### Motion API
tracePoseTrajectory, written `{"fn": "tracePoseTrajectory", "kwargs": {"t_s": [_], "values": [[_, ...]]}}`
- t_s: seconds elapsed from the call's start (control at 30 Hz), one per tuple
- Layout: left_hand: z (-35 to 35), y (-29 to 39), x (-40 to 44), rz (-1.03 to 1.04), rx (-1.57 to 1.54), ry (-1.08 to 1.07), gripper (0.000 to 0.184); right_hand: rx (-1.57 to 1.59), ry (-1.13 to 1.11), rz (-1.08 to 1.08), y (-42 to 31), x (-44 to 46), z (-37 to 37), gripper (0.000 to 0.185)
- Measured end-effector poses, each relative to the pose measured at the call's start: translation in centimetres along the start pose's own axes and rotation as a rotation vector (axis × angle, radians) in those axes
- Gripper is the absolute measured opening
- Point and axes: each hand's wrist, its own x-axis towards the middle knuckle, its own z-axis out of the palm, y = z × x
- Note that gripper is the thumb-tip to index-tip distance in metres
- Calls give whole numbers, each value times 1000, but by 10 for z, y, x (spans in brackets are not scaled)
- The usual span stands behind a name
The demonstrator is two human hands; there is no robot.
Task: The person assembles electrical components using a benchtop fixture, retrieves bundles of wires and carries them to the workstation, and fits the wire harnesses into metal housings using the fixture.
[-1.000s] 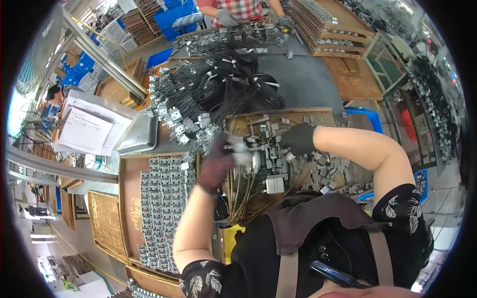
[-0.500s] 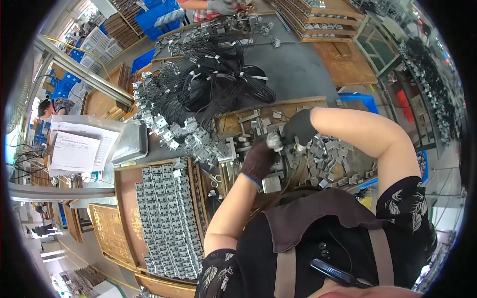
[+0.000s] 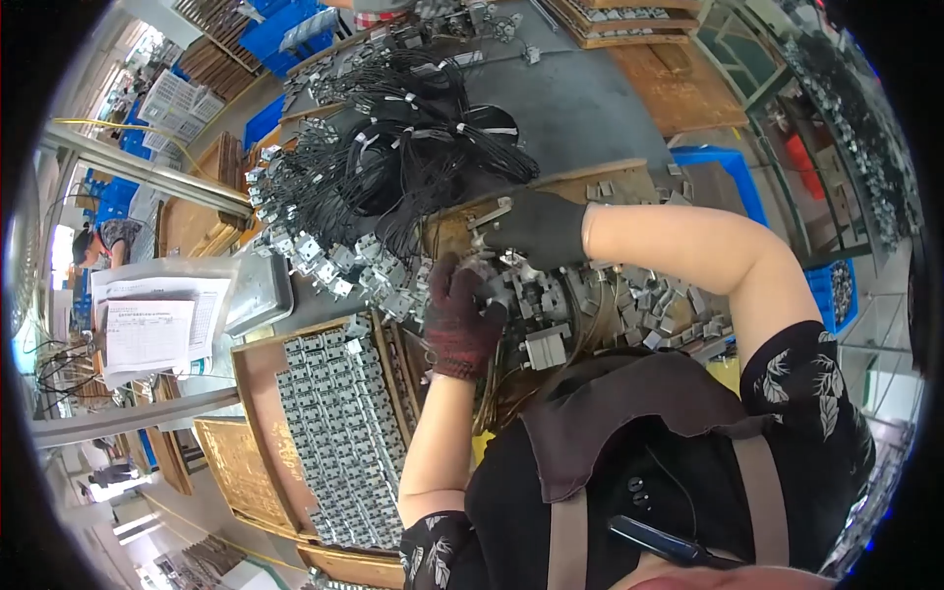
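A pinch looked the likeliest trouble: the left hand (image 3: pixel 464 329) and right hand (image 3: pixel 539 232) were crowded close together over the jig (image 3: pixel 536 295), where loose glove fabric could have snagged on its metal edges. A badly seated part (image 3: pixel 481 267) might also have sat crooked, since the gloves hid much of the contact and dulled feel. The hoses (image 3: pixel 597 313), just nearward of the right fingers, could have caught a cuff.

The part lay at the left fingertips, on the side toward the right hand, with the jig just right of it. The left fingers were bent and slightly spread; whether they were clamped on the part, I could not tell. The right fingers pointed leftward over the jig's far side, their grip hidden by the glove. Loose pieces (image 3: pixel 659 307) lay rightward of both hands; cables (image 3: pixel 418 147) were heaped beyond the left fingertips.
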Motion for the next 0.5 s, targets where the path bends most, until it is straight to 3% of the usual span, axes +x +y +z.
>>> {"fn": "tracePoseTrajectory", "kwargs": {"t_s": [0.07, 0.1, 0.13, 0.2, 0.23, 0.47, 0.5], "values": [[18, -7, -7, 22, -203, -168, 30, 46, -35, 15, -2, -11, -13, 48], [25, -3, -11, 88, -147, -66, 42, 95, -61, 21, -2, -14, -20, 54], [38, -7, -13, 93, -149, -51, 42, 81, -62, 15, -3, -15, -23, 54], [55, -11, -11, -2, -403, -93, 46, 166, -237, 128, -7, -16, -26, 60], [55, -5, -12, -97, -423, -106, 51, 215, -243, 81, -8, -16, -28, 65], [53, 5, -5, -162, -324, -259, 53, 159, -200, 86, -6, -20, -20, 63], [51, 8, -6, -47, -231, -199, 48, 159, -148, 27, -7, -20, -22, 64]]}}
